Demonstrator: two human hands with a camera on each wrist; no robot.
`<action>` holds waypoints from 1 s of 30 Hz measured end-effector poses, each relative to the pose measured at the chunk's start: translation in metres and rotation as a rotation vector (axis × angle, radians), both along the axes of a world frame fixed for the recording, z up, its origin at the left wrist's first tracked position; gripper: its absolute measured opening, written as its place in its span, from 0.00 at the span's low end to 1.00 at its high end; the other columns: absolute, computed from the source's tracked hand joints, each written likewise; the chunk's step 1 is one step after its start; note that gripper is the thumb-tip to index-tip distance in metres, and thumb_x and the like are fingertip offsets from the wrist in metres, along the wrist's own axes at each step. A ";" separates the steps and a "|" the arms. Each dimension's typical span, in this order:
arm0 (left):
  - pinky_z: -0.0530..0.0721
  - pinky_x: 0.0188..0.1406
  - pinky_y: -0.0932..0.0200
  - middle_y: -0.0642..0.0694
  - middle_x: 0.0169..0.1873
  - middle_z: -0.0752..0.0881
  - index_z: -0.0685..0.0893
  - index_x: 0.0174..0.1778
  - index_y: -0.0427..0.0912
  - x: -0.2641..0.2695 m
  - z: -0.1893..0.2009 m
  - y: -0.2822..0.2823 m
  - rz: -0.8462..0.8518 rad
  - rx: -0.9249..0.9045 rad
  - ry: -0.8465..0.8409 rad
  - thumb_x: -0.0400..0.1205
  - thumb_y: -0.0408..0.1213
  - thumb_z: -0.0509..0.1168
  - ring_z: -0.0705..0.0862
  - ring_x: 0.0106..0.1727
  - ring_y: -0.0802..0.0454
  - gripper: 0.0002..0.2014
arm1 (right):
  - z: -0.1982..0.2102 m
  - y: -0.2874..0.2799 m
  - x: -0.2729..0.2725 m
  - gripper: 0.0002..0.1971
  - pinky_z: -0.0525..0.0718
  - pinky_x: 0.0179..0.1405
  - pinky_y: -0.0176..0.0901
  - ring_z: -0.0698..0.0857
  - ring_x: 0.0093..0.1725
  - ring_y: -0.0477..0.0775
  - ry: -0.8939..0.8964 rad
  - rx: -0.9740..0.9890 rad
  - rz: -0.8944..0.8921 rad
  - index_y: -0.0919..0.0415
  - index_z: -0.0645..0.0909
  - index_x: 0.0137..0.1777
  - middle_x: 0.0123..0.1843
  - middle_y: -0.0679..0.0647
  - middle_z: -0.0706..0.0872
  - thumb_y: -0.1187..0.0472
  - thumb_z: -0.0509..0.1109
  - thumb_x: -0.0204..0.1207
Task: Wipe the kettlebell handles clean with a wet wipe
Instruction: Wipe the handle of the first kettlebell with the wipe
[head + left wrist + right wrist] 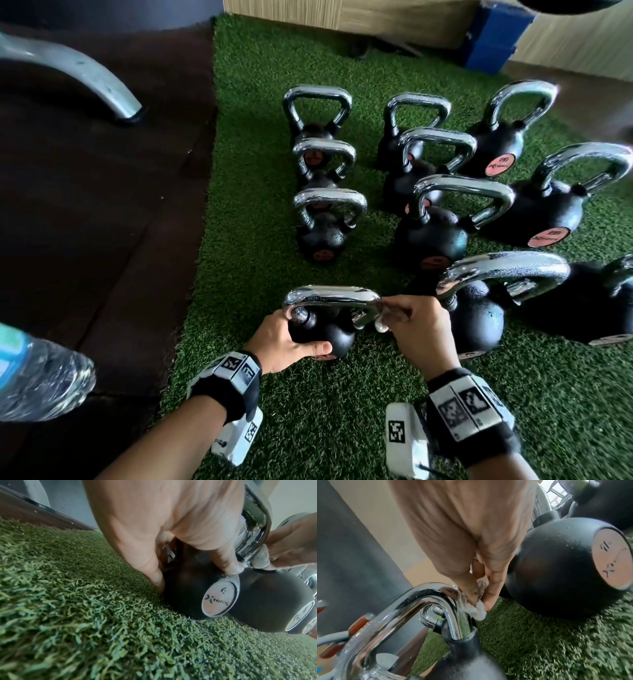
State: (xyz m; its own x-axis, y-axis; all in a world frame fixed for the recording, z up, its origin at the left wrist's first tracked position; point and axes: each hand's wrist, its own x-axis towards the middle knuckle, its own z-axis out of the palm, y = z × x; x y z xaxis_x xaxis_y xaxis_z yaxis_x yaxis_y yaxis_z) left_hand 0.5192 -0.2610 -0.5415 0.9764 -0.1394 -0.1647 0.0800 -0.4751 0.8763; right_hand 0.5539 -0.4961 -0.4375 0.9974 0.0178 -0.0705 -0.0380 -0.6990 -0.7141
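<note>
- Head view, nearest: two forearms with black wrist straps carrying white marker blocks reach forward over the green turf.
- The left hand wraps round the black ball of the nearest kettlebell, thumb across the front and fingers round the far side; in the left wrist view the fingertips press on the ball just above its round label.
- The right hand pinches a small crumpled white wet wipe between thumb and fingers, pressed against the right bend of that kettlebell's chrome handle. The right wrist view shows the wipe bunched on the outer side of the handle, just above where it enters the ball.
- This kettlebell stands on the turf, tilted toward the person, at the front of the left column.
- Just right of the right hand stands a larger kettlebell with a wide chrome handle.
- At the left edge, close to the camera, a clear plastic bottle shows in part.
- Further off, more kettlebells stand in three columns on the turf, black balls with chrome handles and pinkish round labels.
- Left of the turf lies dark brown flooring with a curved grey metal leg on it.
- Farthest, a pale wooden panel and a blue block.
</note>
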 end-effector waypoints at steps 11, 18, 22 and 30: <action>0.86 0.63 0.58 0.59 0.54 0.91 0.86 0.63 0.53 -0.012 0.028 0.005 -0.065 0.229 0.151 0.73 0.60 0.78 0.89 0.57 0.59 0.26 | -0.022 -0.006 0.009 0.09 0.78 0.24 0.24 0.86 0.26 0.35 0.213 0.028 0.032 0.54 0.93 0.40 0.30 0.46 0.91 0.70 0.81 0.69; 0.89 0.47 0.66 0.57 0.51 0.94 0.91 0.53 0.53 -0.043 0.068 0.000 -0.066 -0.200 0.431 0.82 0.63 0.63 0.94 0.46 0.55 0.20 | 0.000 -0.010 -0.035 0.12 0.91 0.45 0.42 0.94 0.45 0.54 0.470 0.386 0.245 0.53 0.93 0.45 0.45 0.51 0.95 0.65 0.86 0.63; 0.90 0.62 0.51 0.46 0.58 0.93 0.93 0.56 0.47 -0.049 0.086 -0.012 0.056 -0.588 0.437 0.81 0.60 0.66 0.92 0.59 0.45 0.22 | 0.019 0.007 -0.045 0.13 0.89 0.42 0.43 0.92 0.42 0.55 0.269 0.451 0.303 0.48 0.91 0.44 0.44 0.52 0.94 0.65 0.86 0.63; 0.90 0.54 0.61 0.47 0.57 0.93 0.93 0.60 0.48 -0.045 0.109 -0.011 0.085 -0.654 0.173 0.75 0.45 0.79 0.92 0.59 0.49 0.17 | 0.031 0.029 -0.048 0.20 0.76 0.26 0.39 0.76 0.28 0.42 -0.007 0.422 0.122 0.51 0.78 0.43 0.35 0.50 0.87 0.60 0.88 0.62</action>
